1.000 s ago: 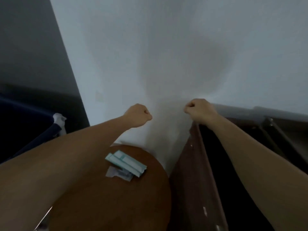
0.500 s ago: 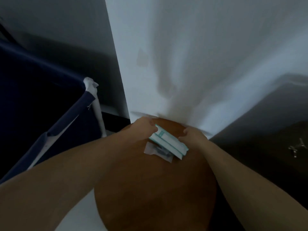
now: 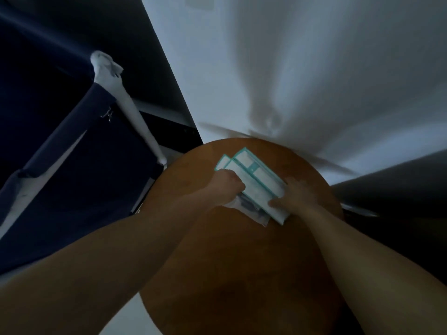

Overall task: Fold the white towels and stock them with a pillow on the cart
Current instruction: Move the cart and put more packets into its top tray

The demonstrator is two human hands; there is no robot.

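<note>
No white towel or pillow shows in the head view. Two flat white boxes with teal edges (image 3: 254, 182) lie on a round brown table (image 3: 242, 262), stacked over a clear plastic packet (image 3: 251, 211). My left hand (image 3: 227, 187) has its fingers curled against the boxes' left side, above the packet. My right hand (image 3: 296, 195) grips the boxes' right end, thumb laid over the top. The cart's dark blue fabric bag (image 3: 60, 189) hangs at the left on a white frame post (image 3: 128, 110) with white cloth bunched at its top.
A white wall (image 3: 302, 68) rises just behind the table, with a dark strip of wall (image 3: 150, 56) to its left. Dark furniture (image 3: 399, 189) stands to the right of the table. The table's far rim nearly touches the wall.
My fists came down from in front of the wall to the table and closed on the boxes. The view tilted downward and left, bringing the cart bag into sight.
</note>
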